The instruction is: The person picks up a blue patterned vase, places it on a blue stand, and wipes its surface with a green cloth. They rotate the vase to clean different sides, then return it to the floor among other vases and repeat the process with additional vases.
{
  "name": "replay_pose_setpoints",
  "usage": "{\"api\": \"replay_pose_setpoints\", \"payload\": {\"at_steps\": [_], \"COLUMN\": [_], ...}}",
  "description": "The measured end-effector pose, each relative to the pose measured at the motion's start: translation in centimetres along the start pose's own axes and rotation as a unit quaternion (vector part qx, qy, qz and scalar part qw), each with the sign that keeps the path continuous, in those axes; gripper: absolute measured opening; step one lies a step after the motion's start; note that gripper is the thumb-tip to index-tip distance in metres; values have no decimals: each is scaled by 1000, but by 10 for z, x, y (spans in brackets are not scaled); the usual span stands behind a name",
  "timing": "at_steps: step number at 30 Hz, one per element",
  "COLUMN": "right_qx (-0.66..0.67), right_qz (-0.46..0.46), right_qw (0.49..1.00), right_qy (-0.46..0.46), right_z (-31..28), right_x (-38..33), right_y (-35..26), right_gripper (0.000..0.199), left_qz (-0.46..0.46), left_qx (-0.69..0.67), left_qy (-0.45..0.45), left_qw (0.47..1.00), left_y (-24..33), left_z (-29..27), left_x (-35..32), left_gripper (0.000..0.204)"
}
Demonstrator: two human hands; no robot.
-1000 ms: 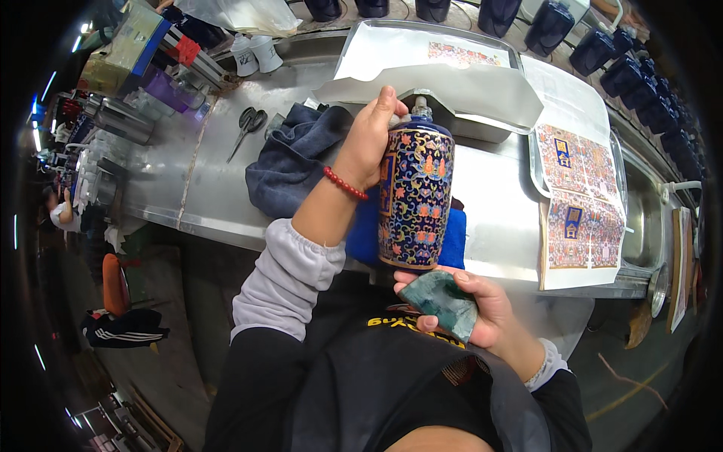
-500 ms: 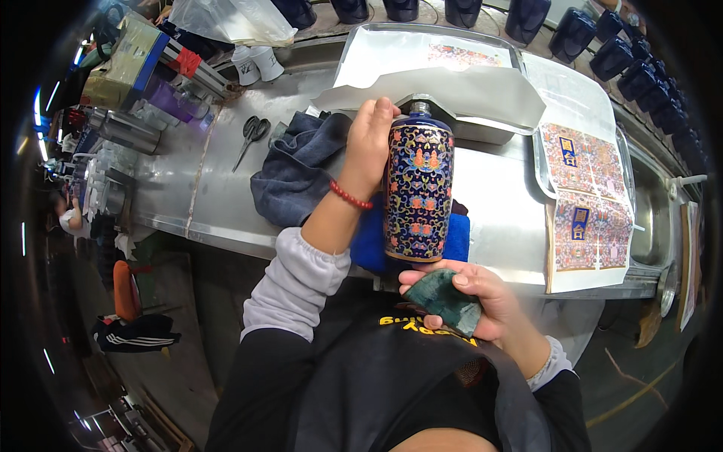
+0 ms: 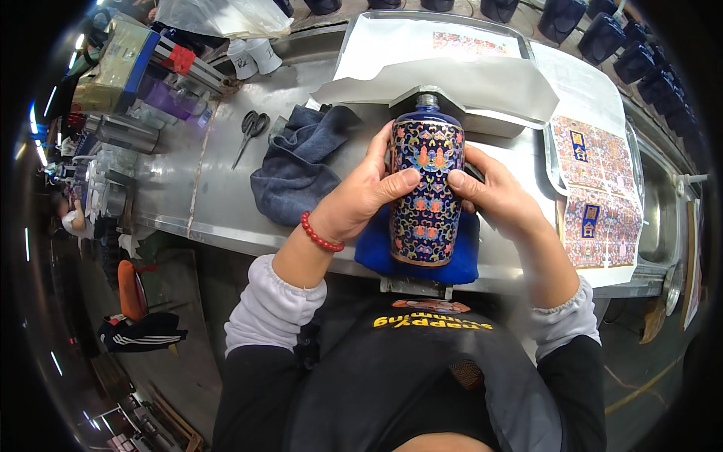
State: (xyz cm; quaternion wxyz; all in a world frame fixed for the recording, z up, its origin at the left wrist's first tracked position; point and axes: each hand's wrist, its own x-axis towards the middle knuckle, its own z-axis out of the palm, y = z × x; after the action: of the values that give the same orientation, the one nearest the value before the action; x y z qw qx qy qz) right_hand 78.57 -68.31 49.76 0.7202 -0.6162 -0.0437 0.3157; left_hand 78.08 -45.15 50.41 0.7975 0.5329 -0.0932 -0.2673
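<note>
A tall dark-blue bottle (image 3: 426, 192) covered with a bright floral pattern stands upright on a blue cloth pad (image 3: 459, 260) at the near edge of the metal workbench (image 3: 218, 188). My left hand (image 3: 361, 197), with a red bead bracelet at the wrist, wraps the bottle's left side, thumb across the front. My right hand (image 3: 497, 196) presses against its right side, thumb touching the front. The green-grey sponge from before is out of sight.
A dark grey-blue rag (image 3: 305, 162) lies left of the bottle, black scissors (image 3: 251, 129) beyond it. Large white paper sheets (image 3: 452, 71) and patterned decal sheets (image 3: 595, 192) lie behind and to the right. Dark bottles (image 3: 610, 38) line the back. Boxes and tools crowd the far left.
My right hand, which held a green-grey sponge below the bottle, has come up onto the bottle's right side. My left hand slid from the neck down to the body.
</note>
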Motion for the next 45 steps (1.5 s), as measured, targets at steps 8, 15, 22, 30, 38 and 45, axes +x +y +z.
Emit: {"api": "replay_pose_setpoints", "payload": {"at_steps": [8, 15, 22, 30, 38, 45], "right_qx": [-40, -19, 19, 79, 88, 57], "right_qz": [-49, -115, -38, -45, -60, -100], "right_qw": [996, 992, 997, 994, 994, 992], "right_qy": [68, 46, 61, 63, 32, 48], "right_z": [18, 19, 27, 21, 19, 12], "right_x": [2, -3, -2, -8, -7, -5], "right_y": [-4, -4, -12, -5, -3, 9], "right_gripper": [66, 80, 85, 95, 89, 94], "left_qz": [-30, -32, -23, -18, 19, 40], "left_qx": [57, -2, 9, -61, 33, 25], "left_qy": [-11, -45, -47, -39, 5, -8], "left_qw": [998, 998, 999, 997, 999, 999], "left_y": [5, 0, -4, -1, -9, -12], "left_z": [-1, -9, -11, -7, 1, -1], "left_x": [3, 2, 0, 0, 6, 3], "left_gripper": [99, 103, 102, 95, 91, 88]}}
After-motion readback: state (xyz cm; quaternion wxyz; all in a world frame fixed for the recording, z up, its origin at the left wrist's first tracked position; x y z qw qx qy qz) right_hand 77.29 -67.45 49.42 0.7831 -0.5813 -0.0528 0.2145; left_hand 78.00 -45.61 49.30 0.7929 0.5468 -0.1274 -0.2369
